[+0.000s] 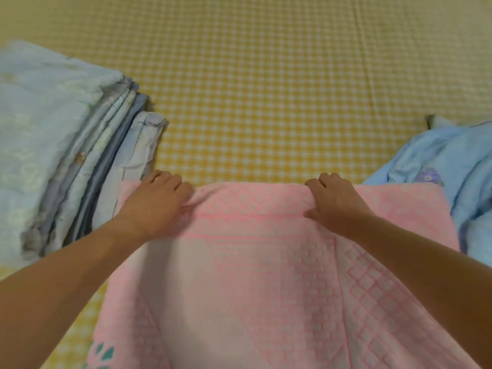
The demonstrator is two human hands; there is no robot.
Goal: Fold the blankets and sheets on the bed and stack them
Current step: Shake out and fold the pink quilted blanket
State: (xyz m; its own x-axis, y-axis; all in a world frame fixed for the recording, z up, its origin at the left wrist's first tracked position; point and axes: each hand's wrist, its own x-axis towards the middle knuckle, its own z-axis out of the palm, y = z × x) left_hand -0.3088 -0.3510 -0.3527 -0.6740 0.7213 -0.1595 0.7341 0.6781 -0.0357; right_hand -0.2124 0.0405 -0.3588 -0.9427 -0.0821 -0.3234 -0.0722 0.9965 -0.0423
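Note:
A pink textured blanket (255, 275) lies spread in front of me on the bed, its far edge running straight across the middle of the view. My left hand (157, 202) grips that far edge near its left corner, fingers curled over the fold. Toward the right end of the same edge, my right hand (334, 203) grips it with the thumb under the cloth. A stack of folded pale blue sheets and blankets (61, 145) stands at the left, close to my left hand.
The bed is covered by a yellow and white checked sheet (266, 89) that stretches away ahead. A crumpled light blue sheet with a purple flower print (452, 171) lies at the right, touching the pink blanket's corner.

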